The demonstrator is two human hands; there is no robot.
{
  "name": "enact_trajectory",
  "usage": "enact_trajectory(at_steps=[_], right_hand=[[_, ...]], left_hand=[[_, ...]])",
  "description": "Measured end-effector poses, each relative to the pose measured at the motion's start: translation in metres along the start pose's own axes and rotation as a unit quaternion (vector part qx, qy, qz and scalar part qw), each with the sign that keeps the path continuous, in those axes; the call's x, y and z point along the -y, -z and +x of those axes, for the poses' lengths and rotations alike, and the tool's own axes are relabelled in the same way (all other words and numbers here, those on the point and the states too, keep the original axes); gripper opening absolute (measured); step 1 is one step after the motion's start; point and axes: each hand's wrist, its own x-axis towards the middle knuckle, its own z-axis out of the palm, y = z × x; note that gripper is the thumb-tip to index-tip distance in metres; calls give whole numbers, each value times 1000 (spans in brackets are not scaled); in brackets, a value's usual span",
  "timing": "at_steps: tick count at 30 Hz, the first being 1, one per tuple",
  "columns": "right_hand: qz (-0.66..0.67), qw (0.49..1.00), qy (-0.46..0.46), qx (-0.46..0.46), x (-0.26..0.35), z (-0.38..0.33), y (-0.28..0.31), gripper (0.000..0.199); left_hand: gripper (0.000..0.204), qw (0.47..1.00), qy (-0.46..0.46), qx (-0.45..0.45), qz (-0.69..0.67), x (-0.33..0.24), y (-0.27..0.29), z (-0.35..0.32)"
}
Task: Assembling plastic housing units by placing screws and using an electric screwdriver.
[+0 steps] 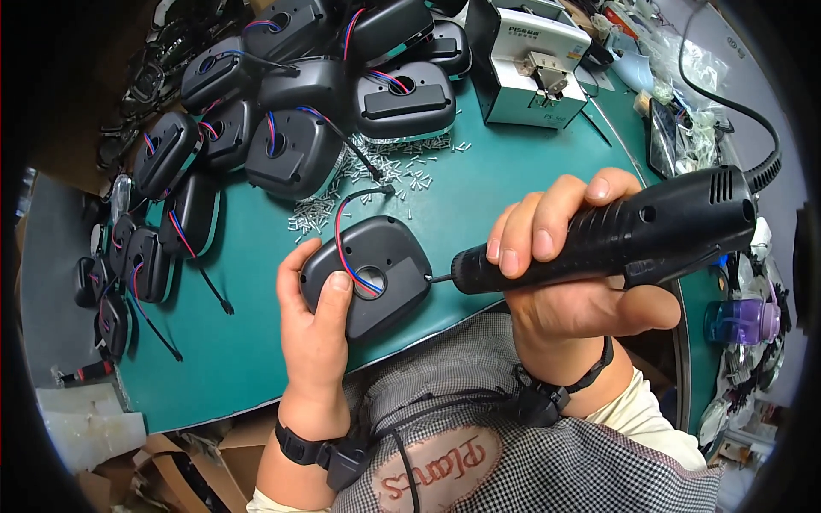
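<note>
My left hand [313, 338] pinches the black housing [398, 299]; my right hand [577, 309] wraps the corded screwdriver [624, 224], bit [441, 279] at the housing's 3 o'clock edge. Step, probably: driving a screw. Next calls for steady alignment until seated.

The left hand [318, 333] holds a rounded black plastic housing [392, 301] with red and blue wires [339, 241]; the right hand [560, 308] grips a black corded electric screwdriver [611, 229], its bit [441, 279] at the housing's edge. Silver screws [368, 173] litter the green worktop [209, 350].
</note>
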Motion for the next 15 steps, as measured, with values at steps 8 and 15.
enact_trajectory(at_steps=[8, 15], right_hand=[[-2, 1000, 8, -18, -4, -1, 0, 96], [3, 1000, 9, -29, -5, -1, 0, 95]], left_hand=[[50, 1000, -6, 0, 9, 1, 1, -1], [49, 1000, -11, 3, 8, 2, 1, -1]])
